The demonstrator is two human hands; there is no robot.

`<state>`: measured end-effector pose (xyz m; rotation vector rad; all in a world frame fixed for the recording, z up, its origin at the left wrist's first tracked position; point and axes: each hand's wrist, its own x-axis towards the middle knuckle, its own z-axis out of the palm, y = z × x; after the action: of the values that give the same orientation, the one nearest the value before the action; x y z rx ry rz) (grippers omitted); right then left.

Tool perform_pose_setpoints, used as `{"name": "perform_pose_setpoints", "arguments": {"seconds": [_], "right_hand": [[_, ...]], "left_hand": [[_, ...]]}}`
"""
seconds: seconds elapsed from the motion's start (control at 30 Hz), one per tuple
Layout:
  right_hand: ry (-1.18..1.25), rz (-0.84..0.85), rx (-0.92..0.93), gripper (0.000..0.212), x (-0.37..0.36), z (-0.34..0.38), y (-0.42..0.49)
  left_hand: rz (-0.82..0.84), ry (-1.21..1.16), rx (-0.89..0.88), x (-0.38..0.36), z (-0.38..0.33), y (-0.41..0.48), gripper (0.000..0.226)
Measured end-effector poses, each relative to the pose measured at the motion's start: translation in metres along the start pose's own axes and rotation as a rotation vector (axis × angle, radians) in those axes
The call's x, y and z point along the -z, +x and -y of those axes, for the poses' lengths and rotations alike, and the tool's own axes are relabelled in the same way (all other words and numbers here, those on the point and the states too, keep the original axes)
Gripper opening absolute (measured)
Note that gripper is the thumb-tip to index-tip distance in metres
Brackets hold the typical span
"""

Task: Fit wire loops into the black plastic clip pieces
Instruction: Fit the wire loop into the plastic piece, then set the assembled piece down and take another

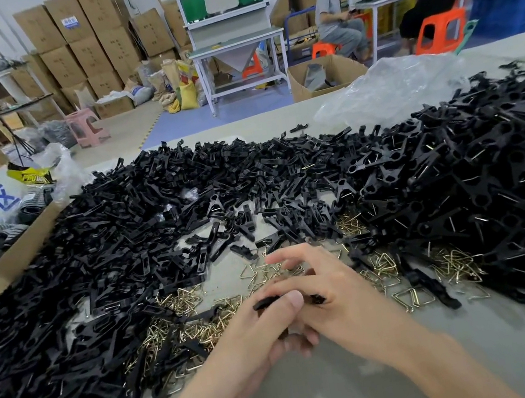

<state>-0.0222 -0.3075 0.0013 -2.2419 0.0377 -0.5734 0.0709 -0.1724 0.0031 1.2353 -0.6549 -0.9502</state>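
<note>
My left hand (pixel 258 333) and my right hand (pixel 331 294) meet above the table's near middle and grip one black plastic clip piece (pixel 270 301) between them. My left thumb presses on top of the clip; my right fingers curl round its other end, with the index finger raised. Most of the clip is hidden by my fingers, so any wire loop in it cannot be seen. Loose brass-coloured wire loops (pixel 192 327) lie scattered just beyond and beside my hands. A large heap of loose black clip pieces (pixel 123 241) covers the left and middle.
A heap of clips with wire loops fitted (pixel 480 192) fills the right side. A crumpled clear plastic bag (pixel 392 92) lies behind it. An open cardboard box (pixel 6 260) stands at the left table edge. Two seated people work at benches far behind.
</note>
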Motion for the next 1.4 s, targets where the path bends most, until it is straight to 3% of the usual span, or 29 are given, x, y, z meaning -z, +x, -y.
{"name": "perform_pose_setpoints", "arguments": {"seconds": [0.23,0.63,0.7,0.77,0.83,0.87,0.9,0.97,1.07,1.17,1.3,1.4], "right_hand": [[0.151,0.068,-0.078,0.050,0.003,0.004,0.002],[0.141,0.080,-0.064,0.046,0.004,0.000,0.001],[0.107,0.000,-0.043,0.035,0.005,-0.003,0.003],[0.148,-0.205,-0.095,0.021,0.016,-0.007,0.008],[0.385,-0.535,-0.220,0.023,0.038,-0.017,0.015],[0.555,-0.671,-0.293,0.037,0.051,-0.022,0.017],[0.730,-0.732,-0.351,0.049,0.063,-0.025,0.017],[0.888,-0.691,-0.416,0.055,0.070,-0.027,0.014],[0.734,-0.474,-0.365,0.035,0.051,-0.019,0.011],[0.325,-0.318,-0.266,0.018,0.024,-0.013,0.010],[-0.403,-0.030,-0.197,0.042,0.003,-0.018,0.004],[-0.561,0.098,-0.230,0.052,0.000,-0.021,0.002]], "left_hand": [[-0.087,0.220,-0.047,0.005,0.000,0.004,0.027],[-0.042,0.122,-0.043,0.000,0.000,0.005,0.024],[0.004,-0.004,-0.032,-0.001,0.002,0.006,0.049],[0.000,-0.051,-0.019,0.001,0.001,0.005,0.066],[-0.107,0.072,-0.066,0.004,0.000,0.003,0.057],[-0.189,0.192,-0.116,0.005,-0.001,0.001,0.048],[-0.289,0.335,-0.184,0.007,-0.001,0.000,0.038],[-0.481,0.647,-0.337,0.012,0.000,-0.001,0.018],[-0.631,1.118,-0.444,0.021,0.000,-0.003,0.015],[-0.673,1.570,-0.294,0.033,0.006,-0.006,0.033],[-0.639,1.675,-0.166,0.039,0.009,-0.004,0.028],[-0.614,1.653,-0.199,0.038,0.006,0.000,0.023]]}}
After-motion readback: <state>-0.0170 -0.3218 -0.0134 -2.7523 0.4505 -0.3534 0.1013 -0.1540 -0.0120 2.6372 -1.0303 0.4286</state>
